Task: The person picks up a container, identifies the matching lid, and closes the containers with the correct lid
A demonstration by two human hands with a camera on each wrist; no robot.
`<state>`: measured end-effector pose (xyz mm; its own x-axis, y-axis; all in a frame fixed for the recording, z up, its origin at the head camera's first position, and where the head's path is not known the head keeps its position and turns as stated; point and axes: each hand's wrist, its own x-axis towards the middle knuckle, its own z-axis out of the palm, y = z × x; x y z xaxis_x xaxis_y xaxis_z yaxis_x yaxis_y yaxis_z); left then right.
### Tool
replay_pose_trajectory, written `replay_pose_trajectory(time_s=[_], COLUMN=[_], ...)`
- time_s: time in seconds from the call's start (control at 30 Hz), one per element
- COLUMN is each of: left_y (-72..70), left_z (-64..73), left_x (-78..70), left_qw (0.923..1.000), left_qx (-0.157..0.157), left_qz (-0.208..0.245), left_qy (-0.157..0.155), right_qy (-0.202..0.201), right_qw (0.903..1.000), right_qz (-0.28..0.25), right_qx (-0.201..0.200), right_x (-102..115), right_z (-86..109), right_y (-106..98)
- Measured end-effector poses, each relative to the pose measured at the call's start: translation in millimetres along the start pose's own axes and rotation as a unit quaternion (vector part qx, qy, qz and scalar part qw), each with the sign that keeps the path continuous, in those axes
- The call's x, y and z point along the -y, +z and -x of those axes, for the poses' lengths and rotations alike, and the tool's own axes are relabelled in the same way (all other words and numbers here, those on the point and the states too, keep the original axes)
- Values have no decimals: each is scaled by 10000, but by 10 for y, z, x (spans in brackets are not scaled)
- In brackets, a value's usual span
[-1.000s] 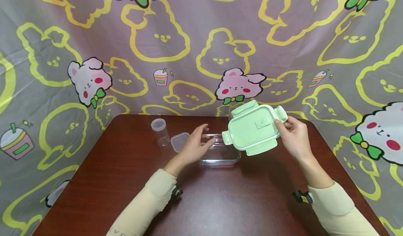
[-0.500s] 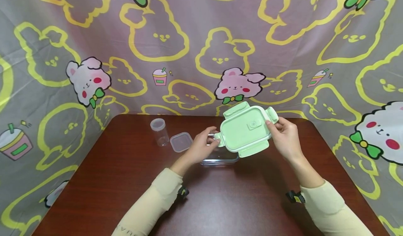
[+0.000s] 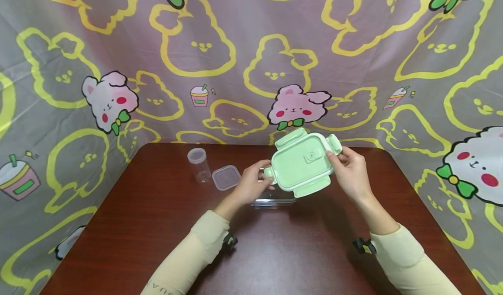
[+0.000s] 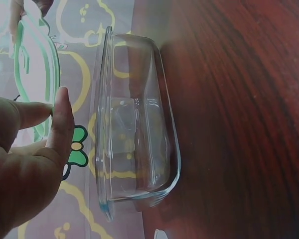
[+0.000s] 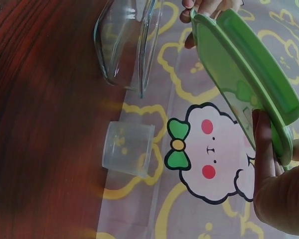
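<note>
A light green container lid with flaps on its sides is held tilted in the air by both hands. My left hand pinches the flap at its left end between thumb and fingers. At the opposite end, my right hand grips the lid by its right edge, thumb on top. Below the lid a clear glass container stands on the table, apart from it. From the head view the lid hides most of that glass container; both wrist views show it plainly.
A clear jar with a whitish lid stands at the back left. Beside it lies a flat translucent square lid. A small translucent tub stands behind the glass container. A patterned cloth hangs behind the brown table.
My right hand has brought the green lid leftward over the glass container. My left hand has moved slightly right and taken hold of the lid's left flap.
</note>
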<state>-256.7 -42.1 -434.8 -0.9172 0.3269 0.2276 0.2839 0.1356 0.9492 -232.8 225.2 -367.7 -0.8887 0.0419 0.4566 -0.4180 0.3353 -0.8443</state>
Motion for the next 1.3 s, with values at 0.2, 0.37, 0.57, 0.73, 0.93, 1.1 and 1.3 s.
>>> replay_pose_trajectory(time_s=[0.2,0.37,0.57,0.73,0.93,1.1,1.3], left_y=[-6,-8,-16,-76,-142,-159,-160], left_z=[3,-7,-9,6,-18,-40,-41], left_x=[18,6,-6,-17,17,56,58], left_qw=[9999,9999,9999,9957,9663,9326,8950], left_qx=[28,-4,46,354,349,98,245], left_qz=[-132,-95,-133,-758,-2137,-2905,-3726], left_qy=[35,47,31,400,1390,2138,2439], right_qy=[46,-4,-31,0,84,194,334], right_qw=[9998,9994,9996,9994,9991,9989,9980], right_qz=[-147,-273,-218,-326,-402,-411,-487], right_qx=[121,191,194,100,49,119,223], right_x=[-87,-78,-103,-104,-107,-100,-103], right_z=[-13,-12,-16,-19,-22,-11,12], right_y=[-8,-12,-18,-36,-53,-36,-19])
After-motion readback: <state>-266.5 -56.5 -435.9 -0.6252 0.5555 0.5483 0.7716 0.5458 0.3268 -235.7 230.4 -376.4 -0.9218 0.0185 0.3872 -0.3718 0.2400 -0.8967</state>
